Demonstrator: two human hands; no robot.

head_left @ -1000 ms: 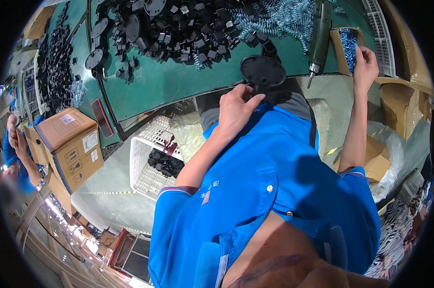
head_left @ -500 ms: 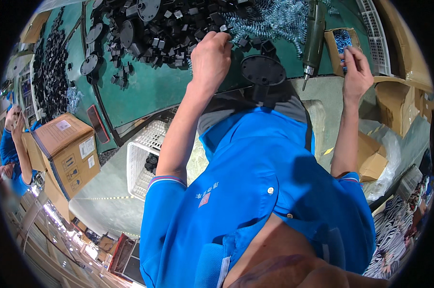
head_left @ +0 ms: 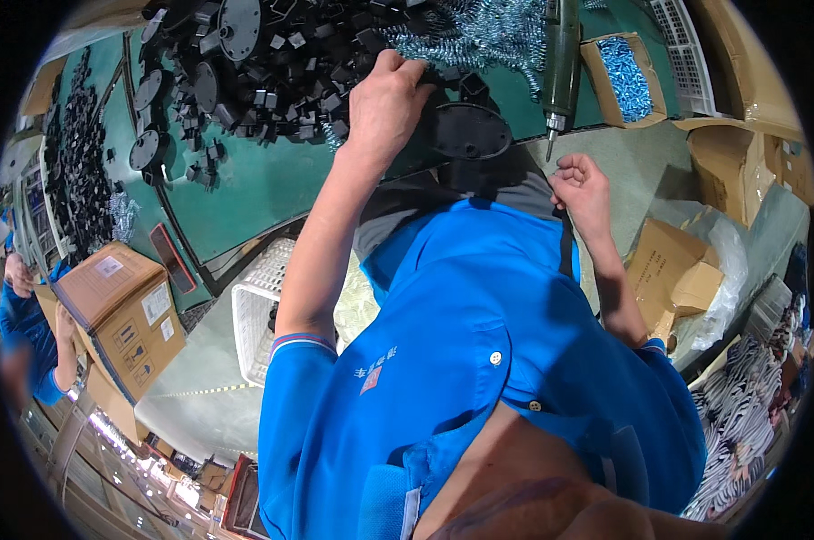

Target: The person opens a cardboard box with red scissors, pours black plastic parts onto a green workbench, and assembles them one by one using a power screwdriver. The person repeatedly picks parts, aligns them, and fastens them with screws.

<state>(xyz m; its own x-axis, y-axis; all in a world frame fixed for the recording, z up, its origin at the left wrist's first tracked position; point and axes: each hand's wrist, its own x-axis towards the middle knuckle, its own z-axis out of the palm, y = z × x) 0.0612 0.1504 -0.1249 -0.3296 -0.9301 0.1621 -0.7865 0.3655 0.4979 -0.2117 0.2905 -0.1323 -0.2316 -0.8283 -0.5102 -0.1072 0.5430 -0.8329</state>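
My left hand (head_left: 384,103) is over the table's near side, fingers bent together at the edge of a heap of metal coil springs (head_left: 479,36). Whatever its fingertips hold is hidden. One small spring (head_left: 333,137) pokes out beside that wrist; I cannot tell whether the hand holds it. A black oval plate (head_left: 470,131) lies at the table's near edge, just right of the left hand. My right hand (head_left: 583,191) is closed, thumb against fingers, just below the bit of a green power screwdriver (head_left: 562,67). Anything in that pinch is too small to make out.
Black plastic parts (head_left: 308,72) are piled across the green table (head_left: 236,193). An open carton of blue screws (head_left: 625,79) stands right of the screwdriver. White basket (head_left: 249,328) and cardboard box (head_left: 123,315) are at left, where another person (head_left: 33,315) works.
My right hand has moved from the screw carton, left and toward me, to below the screwdriver bit. The left hand stays near the springs. The whole view has shifted slightly.
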